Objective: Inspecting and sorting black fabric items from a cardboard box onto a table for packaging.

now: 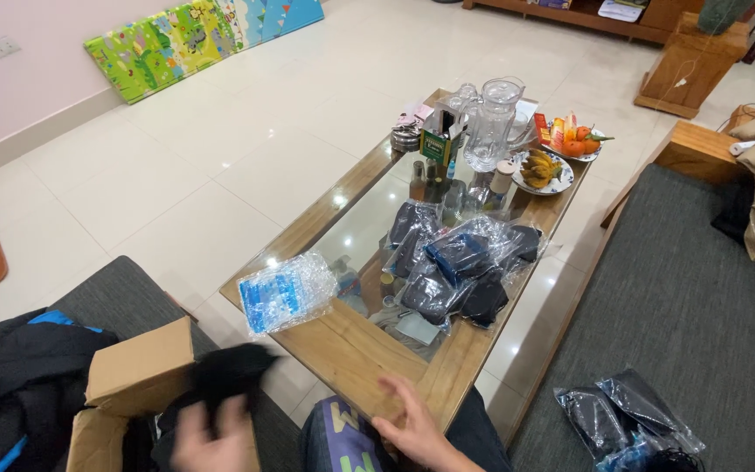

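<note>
The left hand [211,437], blurred at the bottom edge of the head view, is raised over an open cardboard box [137,371] with its fingers closed on a piece of black fabric [229,371]; the back of the hand faces up and the fingers point away from the person. The fabric is bunched into a dark lump above the hand, partly in front of the box flap, and its long axis runs roughly from lower left to upper right, toward the desk [351,350]; blur hides its edges, so which end is which cannot be told. The right hand [412,428] lies low near the person's knee, just beside the near edge of the desk, palm turned inward and fingers loosely spread, grasping nothing. The desk is a long wooden frame with a glass top, running away from the person toward the upper right. On its near corner sits a clear bag with blue contents [286,293]; past it, in the middle, a heap of dark items in clear plastic bags [456,267]. At the far end stand a glass pitcher [491,122] and a plate of fruit [543,170]. More bagged dark items [622,411] lie on the grey sofa [701,297] to the right.
</note>
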